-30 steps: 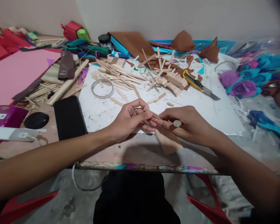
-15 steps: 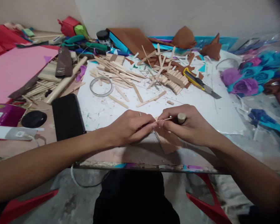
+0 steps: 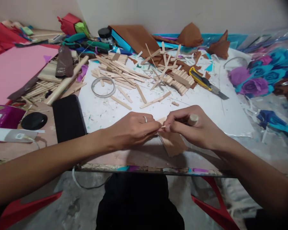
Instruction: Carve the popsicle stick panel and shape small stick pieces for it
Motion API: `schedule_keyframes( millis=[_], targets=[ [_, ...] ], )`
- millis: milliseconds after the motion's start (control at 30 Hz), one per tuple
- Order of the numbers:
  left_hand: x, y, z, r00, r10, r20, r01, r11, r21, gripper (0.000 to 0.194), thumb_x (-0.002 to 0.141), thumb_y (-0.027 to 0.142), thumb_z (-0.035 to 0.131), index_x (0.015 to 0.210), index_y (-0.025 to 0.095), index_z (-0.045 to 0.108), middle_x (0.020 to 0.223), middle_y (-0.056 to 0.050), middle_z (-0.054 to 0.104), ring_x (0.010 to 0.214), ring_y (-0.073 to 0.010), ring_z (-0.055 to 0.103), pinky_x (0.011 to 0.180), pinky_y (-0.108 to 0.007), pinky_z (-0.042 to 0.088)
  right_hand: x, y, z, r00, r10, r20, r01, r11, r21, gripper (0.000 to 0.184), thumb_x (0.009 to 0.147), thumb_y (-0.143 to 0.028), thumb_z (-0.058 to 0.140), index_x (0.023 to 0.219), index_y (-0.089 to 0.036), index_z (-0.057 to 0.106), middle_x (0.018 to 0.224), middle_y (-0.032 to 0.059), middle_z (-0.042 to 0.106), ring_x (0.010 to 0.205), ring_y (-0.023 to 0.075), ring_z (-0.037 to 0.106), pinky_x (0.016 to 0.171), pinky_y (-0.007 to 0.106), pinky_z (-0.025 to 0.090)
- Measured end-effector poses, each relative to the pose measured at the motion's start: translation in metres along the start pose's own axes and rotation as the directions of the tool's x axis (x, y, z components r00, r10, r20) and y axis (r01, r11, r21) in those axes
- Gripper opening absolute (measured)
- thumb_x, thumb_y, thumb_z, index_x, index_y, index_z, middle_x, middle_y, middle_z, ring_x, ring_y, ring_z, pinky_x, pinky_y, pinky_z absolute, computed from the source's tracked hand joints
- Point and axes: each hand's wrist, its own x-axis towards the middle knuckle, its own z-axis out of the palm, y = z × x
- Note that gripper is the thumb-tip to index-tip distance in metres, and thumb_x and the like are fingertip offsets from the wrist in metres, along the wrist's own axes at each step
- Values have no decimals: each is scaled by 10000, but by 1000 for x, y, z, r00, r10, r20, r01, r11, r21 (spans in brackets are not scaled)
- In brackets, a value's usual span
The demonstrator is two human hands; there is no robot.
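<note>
Over the near edge of the table, my left hand (image 3: pixel 136 129), with a ring on one finger, is closed in a pinch. A thin pale wooden sliver (image 3: pixel 163 126) shows at its fingertips, mostly hidden. My right hand (image 3: pixel 194 127) meets those fingertips, its thumb and forefinger pinched together. From its grip sticks out the blunt end of a round wooden rod (image 3: pixel 193 119); the rod's other end is hidden by the fingers. Beneath both hands lies a flat piece of brown board (image 3: pixel 173 145).
Craft sticks (image 3: pixel 122 75) lie piled on a white sheet (image 3: pixel 105 116), beside a tape roll (image 3: pixel 93 92) and a yellow utility knife (image 3: pixel 204 81). A black phone (image 3: pixel 69 118) rests left of my hands. Paper flowers (image 3: pixel 254 86) sit at the right.
The thin sliver, earlier showing longer and pointing right between my hands, now shows only a short tip. My right hand and the rod's end have shifted slightly right.
</note>
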Motion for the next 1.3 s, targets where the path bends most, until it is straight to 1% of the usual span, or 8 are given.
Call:
schedule_keyframes(
  millis=[133, 267, 367, 467, 633, 833, 1100, 1300],
  targets=[
    [3, 1, -4, 985, 114, 131, -101, 989, -104, 234, 1021, 63, 450, 911, 142, 640, 761, -26, 648, 693, -116, 569, 599, -241, 385, 2, -2, -4, 998, 6, 58, -4, 999, -43, 219, 864, -133, 588, 684, -150, 712, 623, -18, 646, 585, 91, 518, 554, 235, 383],
    [2, 2, -6, 982, -153, 114, 178, 948, -265, 219, 1053, 236, 525, 939, 128, 679, 708, -2, 628, 608, -81, 531, 582, -203, 386, -1, -6, -21, 998, -61, -22, 58, 991, -122, 196, 886, -179, 646, 730, -163, 764, 634, -16, 685, 593, 90, 552, 561, 230, 397],
    [2, 1, -9, 907, -340, 247, 420, 761, -494, 294, 1061, 298, 525, 917, 109, 698, 601, 38, 556, 518, -55, 454, 519, -175, 346, -1, -6, -30, 992, -93, -80, 75, 976, -202, 164, 894, -253, 696, 790, -166, 787, 610, -18, 659, 563, 86, 497, 520, 236, 356],
    [2, 1, -11, 847, -395, 355, 530, 597, -602, 315, 1052, 340, 545, 934, 102, 713, 611, 42, 532, 527, -52, 413, 487, -162, 308, 3, -4, -31, 997, -49, 51, 53, 995, -87, 183, 906, -270, 678, 834, -148, 793, 645, 2, 670, 572, 93, 508, 522, 239, 366],
    [1, 0, -8, 837, -343, 428, 548, 515, -660, 301, 1040, 340, 563, 905, 107, 697, 649, 41, 495, 575, -60, 382, 513, -162, 303, 5, -5, -26, 964, 11, 264, -44, 992, 122, 175, 897, -228, 648, 825, -127, 772, 628, -2, 643, 569, 89, 526, 528, 224, 370],
    [2, 0, -13, 859, -275, 432, 508, 564, -651, 270, 1008, 320, 600, 837, 122, 661, 622, 56, 448, 544, -59, 333, 500, -181, 262, 0, -8, -16, 929, 82, 360, -136, 983, 126, 186, 808, -75, 571, 844, -138, 743, 687, -12, 644, 607, 83, 520, 552, 203, 388],
    [4, 0, -18, 771, -182, 610, 633, 322, -704, 315, 1032, 362, 552, 813, 139, 589, 628, 51, 396, 556, -72, 297, 493, -200, 237, -4, -11, -10, 877, 101, 470, -197, 967, 160, 208, 975, -300, 605, 846, -149, 663, 667, -18, 563, 561, 76, 457, 507, 211, 319],
    [3, -3, -19, 772, -185, 609, 632, 330, -701, 326, 1023, 408, 570, 838, 143, 616, 623, 39, 416, 556, -81, 317, 494, -212, 237, -6, -9, -14, 895, 30, 445, -84, 991, 102, 237, 1015, -352, 591, 936, -151, 689, 694, -21, 546, 588, 78, 437, 517, 201, 324]
  ],
)
